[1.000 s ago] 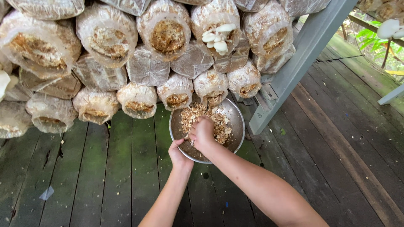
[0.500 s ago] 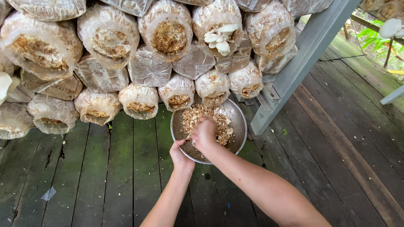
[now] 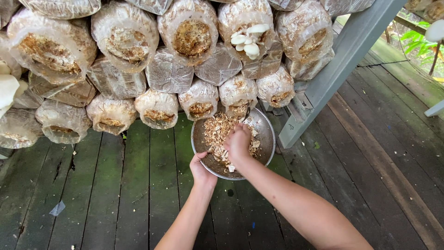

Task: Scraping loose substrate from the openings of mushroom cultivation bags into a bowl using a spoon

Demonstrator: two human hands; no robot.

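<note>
Fingers [image 3: 200, 158] of the left hand [image 3: 202, 170] clamp the metal bowl's [image 3: 266, 134] near rim; right hand [image 3: 238, 142], curled shut in brown crumbs [image 3: 217, 132], has shifted farther in; stacked plastic-wrapped bags [image 3: 157, 109] overhang the bowl above mossy floorboards [image 3: 115, 185].

One metal bowl [image 3: 264, 131] sits at centre frame, two hands reach into it, and one cluster of white mushrooms [image 3: 249, 38] shows at upper centre.
</note>
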